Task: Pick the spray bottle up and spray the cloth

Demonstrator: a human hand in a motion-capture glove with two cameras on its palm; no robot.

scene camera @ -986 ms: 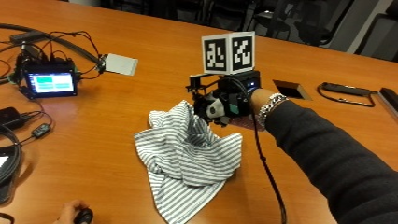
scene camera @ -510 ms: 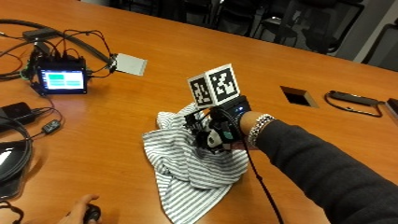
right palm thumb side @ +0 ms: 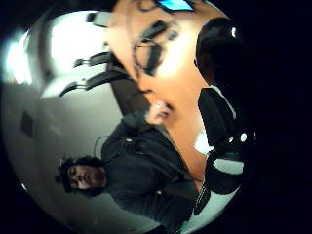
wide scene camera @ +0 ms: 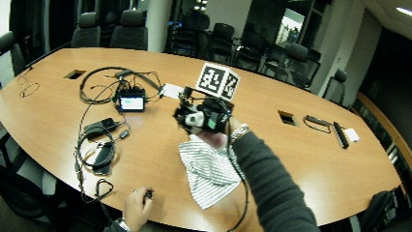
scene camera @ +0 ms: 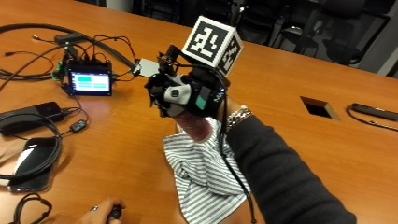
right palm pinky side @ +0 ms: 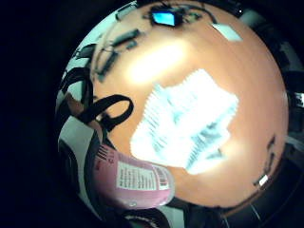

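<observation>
**A:** What am I holding, and how will it feel?

**B:** I see the small pink plastic spray bottle with a white label right against my palm; it looks light and stiff, maybe a bit slippery, so I think the round body is the best place to hold it, with one finger free for the top; in the outside view its pink bottom end pokes out under my black-gloved right hand.

**A:** Is my hand closed round it?

**B:** Yes; my fingers are curled round the bottle, and it is lifted up in the air, not touching the orange-brown wooden table.

**A:** And the cloth?

**B:** The crumpled grey-and-white striped cloth lies on the table just under my hand; it is soft and floppy and will not push back; from my palm I see it spread out below.

**A:** The spray top?

**B:** My hand hides it; I cannot tell which way it points.
</observation>
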